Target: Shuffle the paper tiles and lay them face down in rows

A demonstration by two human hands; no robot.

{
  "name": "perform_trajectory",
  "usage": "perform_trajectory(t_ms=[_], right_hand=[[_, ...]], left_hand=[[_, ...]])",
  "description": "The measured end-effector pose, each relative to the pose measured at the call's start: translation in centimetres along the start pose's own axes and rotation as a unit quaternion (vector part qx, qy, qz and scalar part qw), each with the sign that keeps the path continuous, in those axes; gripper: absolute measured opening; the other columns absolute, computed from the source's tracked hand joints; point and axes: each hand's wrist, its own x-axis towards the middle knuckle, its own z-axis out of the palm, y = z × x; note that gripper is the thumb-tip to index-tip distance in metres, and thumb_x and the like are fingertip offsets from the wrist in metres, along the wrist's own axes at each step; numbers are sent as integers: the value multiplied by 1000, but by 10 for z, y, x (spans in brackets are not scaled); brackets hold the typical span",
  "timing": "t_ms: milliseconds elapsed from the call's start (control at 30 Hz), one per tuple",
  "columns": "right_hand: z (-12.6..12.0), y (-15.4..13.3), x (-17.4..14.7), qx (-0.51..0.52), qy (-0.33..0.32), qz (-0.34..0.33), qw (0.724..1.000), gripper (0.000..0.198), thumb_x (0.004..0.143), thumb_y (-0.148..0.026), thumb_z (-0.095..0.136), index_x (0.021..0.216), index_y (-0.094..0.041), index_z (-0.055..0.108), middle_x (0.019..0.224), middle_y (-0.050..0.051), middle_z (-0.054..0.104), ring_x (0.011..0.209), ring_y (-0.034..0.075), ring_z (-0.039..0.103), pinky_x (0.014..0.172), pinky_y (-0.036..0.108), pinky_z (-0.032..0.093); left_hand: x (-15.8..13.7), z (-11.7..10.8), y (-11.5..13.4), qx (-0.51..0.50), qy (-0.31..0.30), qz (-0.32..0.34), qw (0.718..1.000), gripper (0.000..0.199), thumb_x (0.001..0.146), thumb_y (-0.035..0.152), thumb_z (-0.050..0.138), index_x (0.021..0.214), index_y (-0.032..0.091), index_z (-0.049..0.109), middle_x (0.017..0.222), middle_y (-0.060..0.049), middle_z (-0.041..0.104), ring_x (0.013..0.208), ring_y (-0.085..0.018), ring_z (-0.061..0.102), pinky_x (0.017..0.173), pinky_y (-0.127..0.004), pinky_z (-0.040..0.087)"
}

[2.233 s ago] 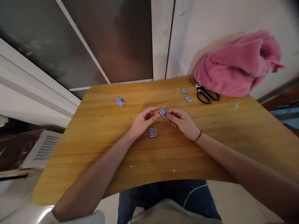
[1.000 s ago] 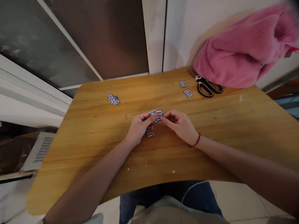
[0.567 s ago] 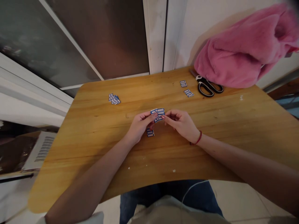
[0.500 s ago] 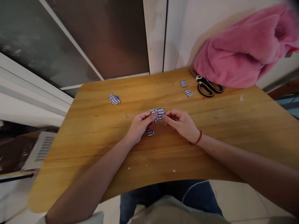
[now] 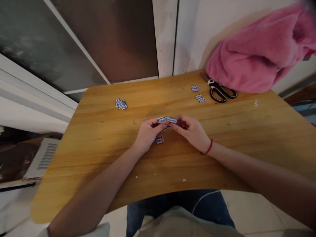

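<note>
Both hands, left hand [image 5: 147,133] and right hand [image 5: 192,131], pinch one blue-and-white sticker strip [image 5: 167,120] above mid-bench [image 5: 98,138], where light fingertip grip at its ends should keep it flat.

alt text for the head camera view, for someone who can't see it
Two bare hands, left hand and right hand, pinch a small blue-and-white label together above a wooden table. More labels, black scissors and a pink fleece lie farther back.
</note>
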Motion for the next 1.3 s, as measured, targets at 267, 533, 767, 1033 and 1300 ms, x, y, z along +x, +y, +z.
perform_trajectory(t_ms=[267, 533, 767, 1033, 1300], right_hand=[[-2, 0, 0, -55, 39, -13, 998, 35, 82, -43, 63, 66, -16, 50, 59, -1, 44, 54, 8, 37, 50, 23, 30], [-5, 5, 6, 37, 41, 29, 998, 31, 82, -44, 64, 80, -14, 58, 64, -1, 54, 46, 6, 39, 41, 21, 31], [-5, -1, 7, 73, 12, 56, 996, 32, 79, -45, 66, 76, -15, 57, 61, -1, 55, 44, 5, 38, 39, 20, 30], [-7, -1, 11, 118, 33, 72, 990, 37, 73, -47, 72, 73, -15, 53, 59, -2, 55, 41, 3, 36, 37, 19, 26], [-8, -1, 9, 117, 28, 65, 991, 42, 70, -47, 75, 68, -16, 47, 59, -1, 58, 38, 3, 37, 36, 19, 27]], left_hand=[[0, 0, -1, -26, 9, -24, 999, 27, 66, 39, 78, 72, 14, 69, 52, 5, 48, 41, -2, 32, 38, -17, 24], [0, 0, 2, -24, 2, -12, 1000, 30, 68, 42, 77, 72, 15, 65, 51, 7, 44, 42, -3, 35, 39, -16, 27], [1, 0, 0, 15, 7, 5, 1000, 28, 68, 40, 75, 69, 15, 63, 46, 7, 45, 38, -4, 36, 37, -17, 29], [0, -3, 2, 12, 28, 2, 1000, 25, 70, 38, 73, 73, 15, 64, 40, 9, 44, 33, -4, 35, 33, -17, 30], [2, -3, -1, 20, 73, 21, 997, 23, 71, 36, 72, 70, 16, 62, 42, 8, 45, 33, -5, 36, 32, -17, 32]])
